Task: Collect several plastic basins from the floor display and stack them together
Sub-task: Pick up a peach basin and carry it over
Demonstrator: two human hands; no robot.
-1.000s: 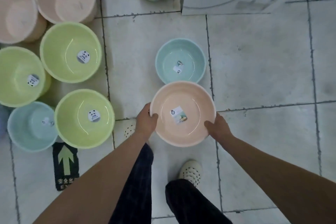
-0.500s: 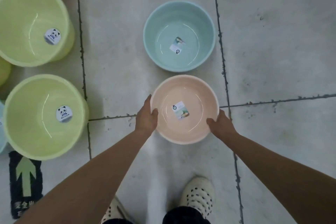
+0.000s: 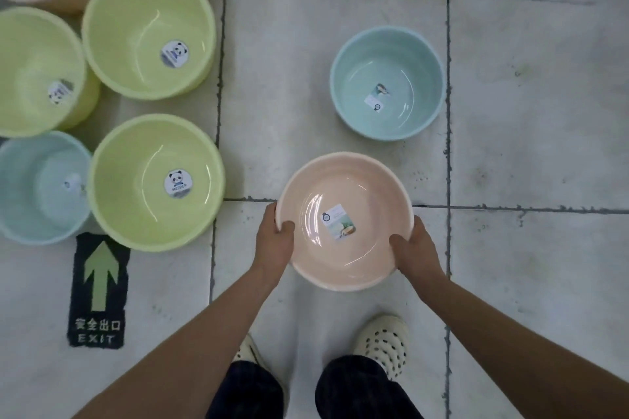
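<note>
Left hand (image 3: pixel 276 241) and right hand (image 3: pixel 416 247) pinch pink basin (image 3: pixel 343 221) at opposite rims, thumbs inside. Looks light, stiff, slick; rim grip suits.

Pale peach on the near basin (image 3: pixel 367 187); mint blue on the basin beyond (image 3: pixel 405 58); lime green on three basins (image 3: pixel 143 17) at left, with black-and-white panda stickers (image 3: pixel 178 180); black floor sign (image 3: pixel 81 299) with green arrow, white lettering; cream shoes (image 3: pixel 383 340) dotted dark; off-white tiles (image 3: pixel 531 153), dark grout.
</note>
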